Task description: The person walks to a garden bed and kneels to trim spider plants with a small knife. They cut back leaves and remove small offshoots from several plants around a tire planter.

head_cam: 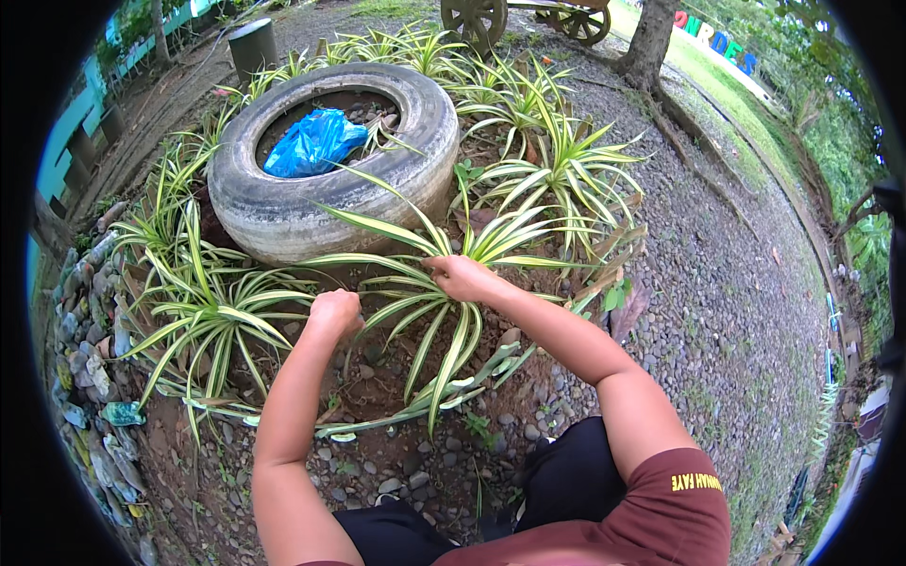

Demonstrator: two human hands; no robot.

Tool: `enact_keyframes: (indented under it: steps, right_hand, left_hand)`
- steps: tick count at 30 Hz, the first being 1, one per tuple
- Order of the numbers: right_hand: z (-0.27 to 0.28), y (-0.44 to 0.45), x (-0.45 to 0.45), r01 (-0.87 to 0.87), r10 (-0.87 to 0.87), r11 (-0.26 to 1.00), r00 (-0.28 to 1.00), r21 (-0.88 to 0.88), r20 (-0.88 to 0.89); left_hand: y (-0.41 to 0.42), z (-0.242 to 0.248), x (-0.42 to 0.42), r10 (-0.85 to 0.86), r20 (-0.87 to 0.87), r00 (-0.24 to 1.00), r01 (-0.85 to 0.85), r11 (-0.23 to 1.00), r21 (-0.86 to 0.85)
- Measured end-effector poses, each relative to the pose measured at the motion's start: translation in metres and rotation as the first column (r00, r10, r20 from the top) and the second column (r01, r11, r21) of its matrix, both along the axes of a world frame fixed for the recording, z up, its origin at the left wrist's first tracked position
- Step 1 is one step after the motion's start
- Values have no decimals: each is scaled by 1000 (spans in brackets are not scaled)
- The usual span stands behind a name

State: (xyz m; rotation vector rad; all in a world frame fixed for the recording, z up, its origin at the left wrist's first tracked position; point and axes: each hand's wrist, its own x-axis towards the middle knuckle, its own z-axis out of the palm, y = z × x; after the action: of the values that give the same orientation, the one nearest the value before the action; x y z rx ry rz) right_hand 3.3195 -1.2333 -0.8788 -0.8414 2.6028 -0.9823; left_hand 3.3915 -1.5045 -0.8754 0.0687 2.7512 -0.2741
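Observation:
My right hand [461, 277] reaches into the crown of a spider plant [483, 245] with cream-striped leaves, its fingers curled at the leaf bases. To its left, my left hand [337, 313] is a fist just above the soil [368, 375]; its fingers face away, and whether it holds a small dark thing is hidden. Another spider plant [216, 311] grows left of that fist. Behind both hands lies a large worn tyre [244, 187] on its side. Inside its ring, a crumpled blue plastic bag [311, 145] rests on soil and stones.
More striped plants [563, 166] surround the tyre. Low green edging [495, 362] curves along the bed's front. Plastic bottles [122, 414] are heaped at left. Gravel [722, 297] spreads right. Farther back stand a stump [253, 49], a wheeled wooden cart [474, 21] and a tree trunk [648, 46].

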Motion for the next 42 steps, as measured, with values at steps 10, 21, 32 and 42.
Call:
enact_keyframes:
  steps: [10,21,32,42]
  right_hand:
    - [5,2,3,-7,7,1000,1000,29,10]
    - [32,-8,19,-6,-4,981,999,-193,-47]
    - [31,-11,10,77,-97,971,992,-225,-78]
    - [22,-39,19,2,-8,989,999,-147,-43]
  left_hand:
    - [-25,54,5,99,-79,992,-97,995,31]
    - [-12,49,5,74,167,983,-54,992,-118]
    - [-40,120,18,134,-7,991,-126,950,286]
    - [-65,41,11,467,460,755,-653,602,460]
